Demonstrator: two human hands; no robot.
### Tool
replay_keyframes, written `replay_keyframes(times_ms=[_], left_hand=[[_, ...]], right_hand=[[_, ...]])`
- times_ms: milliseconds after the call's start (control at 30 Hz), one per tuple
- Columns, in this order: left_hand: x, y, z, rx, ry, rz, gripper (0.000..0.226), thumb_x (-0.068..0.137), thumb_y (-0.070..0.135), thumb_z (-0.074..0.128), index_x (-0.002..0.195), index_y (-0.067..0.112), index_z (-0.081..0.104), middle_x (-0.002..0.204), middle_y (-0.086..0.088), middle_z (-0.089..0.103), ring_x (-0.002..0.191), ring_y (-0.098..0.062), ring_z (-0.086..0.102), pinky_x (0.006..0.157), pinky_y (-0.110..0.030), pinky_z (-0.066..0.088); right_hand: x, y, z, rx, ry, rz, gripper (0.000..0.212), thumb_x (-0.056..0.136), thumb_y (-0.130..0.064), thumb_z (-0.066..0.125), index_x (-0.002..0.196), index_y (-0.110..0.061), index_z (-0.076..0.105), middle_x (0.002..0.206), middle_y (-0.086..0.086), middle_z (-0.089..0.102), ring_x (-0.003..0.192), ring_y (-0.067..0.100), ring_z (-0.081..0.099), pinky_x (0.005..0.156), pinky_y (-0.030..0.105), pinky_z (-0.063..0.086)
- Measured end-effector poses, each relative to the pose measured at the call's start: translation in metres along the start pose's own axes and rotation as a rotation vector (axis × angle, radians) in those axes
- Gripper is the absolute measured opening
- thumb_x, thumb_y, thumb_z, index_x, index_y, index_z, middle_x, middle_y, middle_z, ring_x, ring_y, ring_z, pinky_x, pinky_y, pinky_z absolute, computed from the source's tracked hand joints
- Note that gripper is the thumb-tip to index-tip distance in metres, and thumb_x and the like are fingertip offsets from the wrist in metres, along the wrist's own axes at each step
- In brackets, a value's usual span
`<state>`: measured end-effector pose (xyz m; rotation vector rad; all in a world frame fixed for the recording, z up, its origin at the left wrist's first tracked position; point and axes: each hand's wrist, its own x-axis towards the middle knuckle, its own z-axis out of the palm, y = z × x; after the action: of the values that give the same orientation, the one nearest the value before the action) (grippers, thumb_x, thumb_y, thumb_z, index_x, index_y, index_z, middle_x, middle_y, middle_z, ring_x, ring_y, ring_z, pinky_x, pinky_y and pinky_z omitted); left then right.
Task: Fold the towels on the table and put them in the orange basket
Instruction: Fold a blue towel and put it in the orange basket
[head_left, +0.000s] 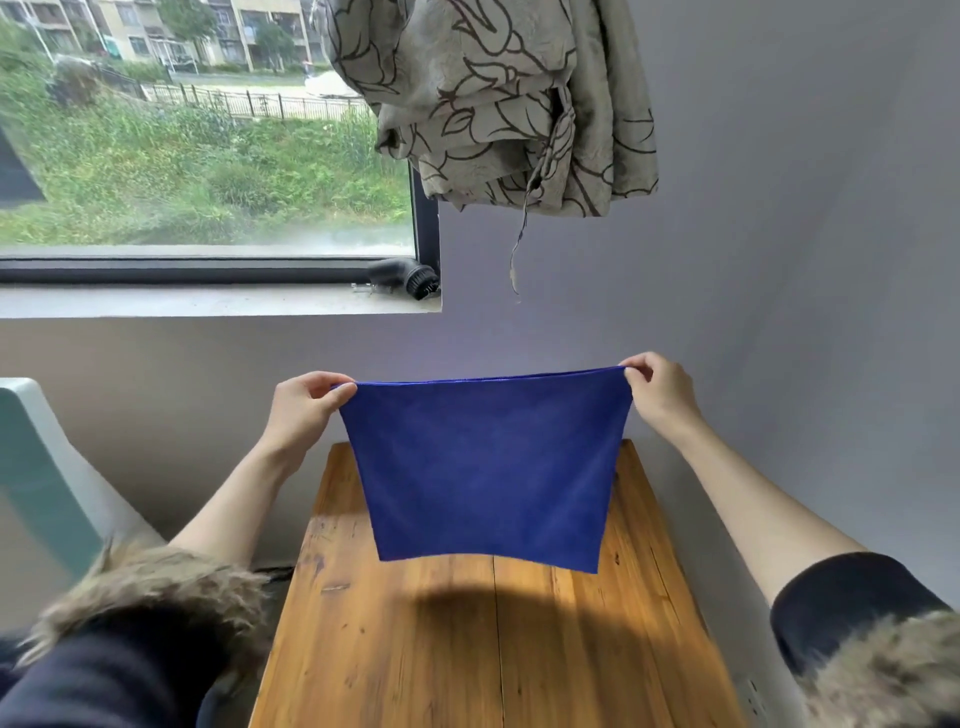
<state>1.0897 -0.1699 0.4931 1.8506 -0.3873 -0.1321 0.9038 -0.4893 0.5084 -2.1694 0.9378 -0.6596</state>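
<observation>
A blue towel (488, 467) hangs in the air above the wooden table (467, 649), stretched flat between both hands. My left hand (304, 410) pinches its upper left corner. My right hand (657, 389) pinches its upper right corner. The towel's lower edge hangs free, a little above the tabletop, and casts a shadow on the wood. No orange basket is in view.
A grey wall stands right behind the table. A window with a sill (208, 304) is at the upper left, with a black brush (410, 278) on it. A knotted patterned curtain (509, 104) hangs above. A pale chair (36, 467) stands at the left.
</observation>
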Motion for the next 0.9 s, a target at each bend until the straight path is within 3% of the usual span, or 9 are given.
replay_keyframes(times_ms=[167, 233, 300, 367, 433, 533, 600, 700, 900], left_hand=[[-0.019, -0.004, -0.008, -0.077, -0.017, 0.028, 0.010, 0.088, 0.008, 0.061, 0.096, 0.004, 0.067, 0.087, -0.004, 0.066, 0.079, -0.012, 0.059, 0.078, -0.023, 0.047], [-0.035, -0.016, -0.010, -0.064, -0.066, 0.002, 0.008, 0.088, 0.007, 0.060, 0.093, 0.006, 0.067, 0.086, -0.004, 0.067, 0.077, -0.010, 0.059, 0.077, -0.018, 0.047], [-0.053, -0.034, -0.012, -0.004, -0.138, -0.037, 0.008, 0.088, 0.006, 0.061, 0.087, 0.010, 0.068, 0.081, -0.001, 0.068, 0.074, -0.006, 0.060, 0.071, -0.011, 0.047], [-0.073, -0.058, -0.012, 0.086, -0.217, -0.092, 0.009, 0.087, 0.005, 0.062, 0.083, 0.011, 0.069, 0.075, 0.003, 0.069, 0.068, -0.003, 0.059, 0.064, -0.007, 0.046], [-0.096, -0.085, -0.008, 0.185, -0.304, -0.174, 0.007, 0.086, 0.006, 0.064, 0.082, 0.008, 0.070, 0.074, 0.000, 0.068, 0.062, -0.003, 0.057, 0.058, -0.008, 0.043], [-0.131, -0.126, 0.000, 0.279, -0.442, -0.318, 0.009, 0.084, 0.006, 0.065, 0.077, 0.008, 0.070, 0.070, -0.003, 0.067, 0.061, -0.005, 0.056, 0.063, -0.015, 0.042], [-0.152, -0.150, 0.005, 0.282, -0.507, -0.430, 0.009, 0.085, 0.005, 0.064, 0.077, 0.006, 0.069, 0.071, -0.005, 0.067, 0.066, -0.011, 0.057, 0.064, -0.017, 0.045], [-0.175, -0.173, 0.013, 0.257, -0.556, -0.559, 0.008, 0.086, 0.006, 0.063, 0.083, 0.001, 0.068, 0.078, -0.008, 0.067, 0.072, -0.014, 0.059, 0.063, -0.016, 0.048], [-0.171, -0.192, 0.022, 0.219, -0.504, -0.605, 0.010, 0.087, 0.010, 0.063, 0.091, 0.003, 0.068, 0.091, -0.011, 0.069, 0.085, -0.019, 0.062, 0.079, -0.031, 0.053]], right_hand=[[-0.014, 0.003, -0.009, 0.218, -0.005, -0.032, 0.019, 0.092, -0.003, 0.047, 0.098, -0.005, 0.065, 0.096, 0.008, 0.064, 0.088, 0.017, 0.056, 0.082, 0.028, 0.044], [-0.028, 0.017, -0.006, 0.334, -0.053, 0.025, 0.017, 0.092, -0.001, 0.047, 0.095, -0.008, 0.063, 0.092, 0.009, 0.063, 0.084, 0.017, 0.057, 0.083, 0.031, 0.047], [-0.047, 0.039, 0.000, 0.404, -0.119, 0.097, 0.017, 0.092, 0.002, 0.047, 0.094, -0.008, 0.061, 0.089, 0.008, 0.061, 0.075, 0.010, 0.058, 0.074, 0.022, 0.050], [-0.071, 0.068, 0.011, 0.364, -0.202, 0.158, 0.019, 0.092, 0.003, 0.048, 0.088, -0.010, 0.061, 0.086, 0.008, 0.061, 0.067, 0.004, 0.058, 0.064, 0.013, 0.048], [-0.099, 0.100, 0.022, 0.290, -0.286, 0.234, 0.023, 0.091, 0.004, 0.049, 0.081, -0.012, 0.062, 0.085, 0.010, 0.061, 0.067, 0.008, 0.056, 0.062, 0.012, 0.047], [-0.142, 0.144, 0.035, 0.209, -0.399, 0.371, 0.018, 0.089, 0.007, 0.051, 0.083, -0.003, 0.066, 0.084, 0.010, 0.061, 0.067, 0.012, 0.054, 0.055, 0.009, 0.046], [-0.167, 0.169, 0.041, 0.158, -0.495, 0.469, 0.021, 0.089, 0.005, 0.052, 0.078, -0.009, 0.064, 0.088, 0.012, 0.062, 0.072, 0.017, 0.057, 0.055, 0.012, 0.048], [-0.193, 0.195, 0.047, 0.125, -0.599, 0.642, 0.015, 0.090, 0.004, 0.050, 0.088, -0.002, 0.063, 0.094, 0.017, 0.061, 0.086, 0.026, 0.056, 0.062, 0.024, 0.051], [-0.197, 0.205, 0.061, 0.226, -0.532, 0.760, 0.013, 0.093, -0.003, 0.049, 0.098, -0.002, 0.062, 0.090, 0.010, 0.062, 0.080, 0.019, 0.058, 0.061, 0.025, 0.049]])
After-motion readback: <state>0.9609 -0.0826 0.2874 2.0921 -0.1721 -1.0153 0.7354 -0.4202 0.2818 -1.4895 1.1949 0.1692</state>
